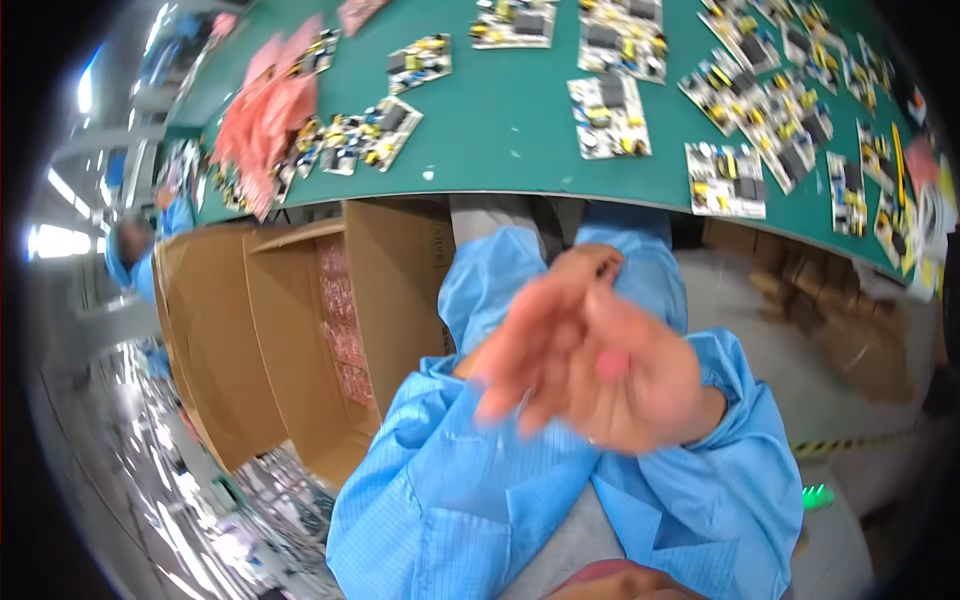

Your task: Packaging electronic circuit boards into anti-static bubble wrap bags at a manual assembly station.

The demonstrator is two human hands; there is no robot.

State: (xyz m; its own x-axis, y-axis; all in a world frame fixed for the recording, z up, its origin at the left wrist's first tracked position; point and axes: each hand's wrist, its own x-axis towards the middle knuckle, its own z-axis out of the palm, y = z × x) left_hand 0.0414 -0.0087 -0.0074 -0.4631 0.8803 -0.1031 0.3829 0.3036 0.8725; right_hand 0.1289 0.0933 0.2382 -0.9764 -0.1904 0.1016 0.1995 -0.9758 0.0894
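Below, left hand and right hand blur, grip unclear, before green table

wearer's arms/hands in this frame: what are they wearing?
Both forearms are in light blue smock sleeves with a fine grid weave and gathered cuffs at the wrists. The left hand and right hand are bare: no gloves. Motion blur hides any rings or wrist straps.

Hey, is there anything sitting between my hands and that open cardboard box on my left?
Nothing visible does. The hands are pressed together in front of the body, blurred and holding nothing, and only the blue sleeve lies between them and the open cardboard box, which holds pink packets.
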